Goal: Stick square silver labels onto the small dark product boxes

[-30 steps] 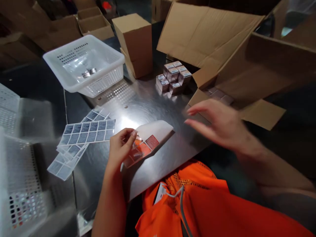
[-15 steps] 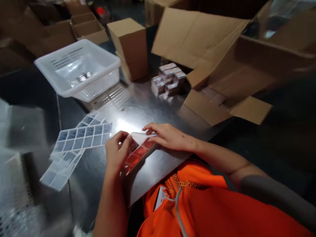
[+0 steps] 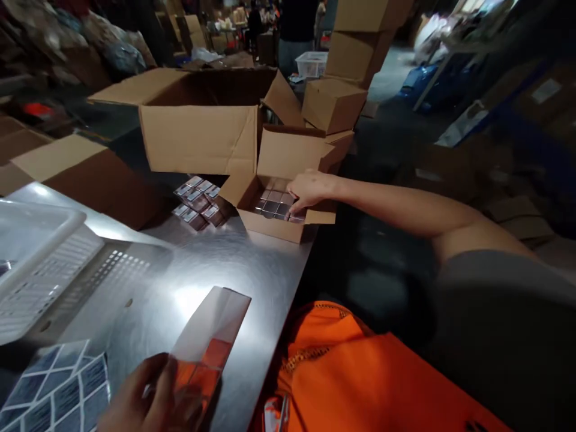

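Observation:
My left hand [image 3: 155, 393], low in the view, is closed on a glossy sticker sheet [image 3: 216, 336]. The sheet's lower squares reflect orange; its far end is plain and pale. My right hand [image 3: 312, 191] reaches into a small open cardboard carton [image 3: 272, 228] on the table's right side. Its thumb and fingers are apart, touching the small wrapped boxes [image 3: 272, 207] packed in rows inside; no box is lifted. More sticker sheets [image 3: 67, 390] with dark squares lie left of my left hand. A cluster of similar small boxes [image 3: 200, 201] stands left of the carton.
A white plastic basket [image 3: 49, 264] sits at the left on the metal table [image 3: 157, 312]. Behind the carton stands a large open cardboard box [image 3: 200, 138], with stacked boxes [image 3: 335, 102] beyond. A closed-looking carton [image 3: 85, 174] is at the left back. A person [image 3: 297, 36] stands far back.
My right hand has left the sticker sheet and moved forward right into the carton. My left hand keeps the sheet. The view has turned to the right and lifted.

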Demonstrator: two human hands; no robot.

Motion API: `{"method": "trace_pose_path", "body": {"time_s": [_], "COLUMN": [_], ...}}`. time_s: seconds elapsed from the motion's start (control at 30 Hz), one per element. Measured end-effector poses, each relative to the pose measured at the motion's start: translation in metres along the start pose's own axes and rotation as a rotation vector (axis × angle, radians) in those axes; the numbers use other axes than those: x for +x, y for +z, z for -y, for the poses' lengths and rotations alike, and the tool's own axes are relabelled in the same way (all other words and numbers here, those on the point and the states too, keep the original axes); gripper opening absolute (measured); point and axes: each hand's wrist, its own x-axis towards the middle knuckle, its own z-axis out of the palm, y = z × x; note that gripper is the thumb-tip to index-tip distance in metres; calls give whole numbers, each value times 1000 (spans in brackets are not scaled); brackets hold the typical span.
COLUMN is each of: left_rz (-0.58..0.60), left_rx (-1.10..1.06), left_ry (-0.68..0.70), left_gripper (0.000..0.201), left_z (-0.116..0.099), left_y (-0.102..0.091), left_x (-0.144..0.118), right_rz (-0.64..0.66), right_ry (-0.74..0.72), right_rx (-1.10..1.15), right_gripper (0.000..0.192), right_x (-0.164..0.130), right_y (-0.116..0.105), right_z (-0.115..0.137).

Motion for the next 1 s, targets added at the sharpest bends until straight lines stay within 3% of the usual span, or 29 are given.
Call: {"method": "trace_pose_path", "body": {"time_s": [0.13,0.3,0.37,0.47,0.53,0.57,0.67,0.8,0.9,1.0], "left_rz": [42,19,-13,-59,-78,-80,-100,-180,-258,-327], "left_rx": [55,70,127,241,299,313,303,159,84,-2], "left_ry": [-53,-132,-177,-222,-237,-243,-273,-293,-329,-357], "left_gripper": [39,36,33,32,31,30,30,29,26,24], "left_z": [-1,-17,-24,-33,-37,-40,-46,-42,-30,-22], "left_y": [1,-6,-8,-11,-11,-12,-12,-13,-16,-17], "left_x": [9,8,7,6,5,4,3,8,13,15], "right_rz": [125,43,-56,-419,-615,-635,-530,-357,-390,-498], "right_ry": [-88,21,100,105,-57,-168,-416,-442,-465,-743], "right_rx": [61,2,-49,2,189,290,434,360,323,424], "right_gripper": [31,42,40,36,33,32,34,34,36,42], "right_x": [19,8,-7,-33,-41,-38,-9,34,35,19], "right_y": [14,0,-16,-41,-51,-52,-37,0,20,37], "right_z": [20,21,20,32,57,76,149,242,269,270]}}
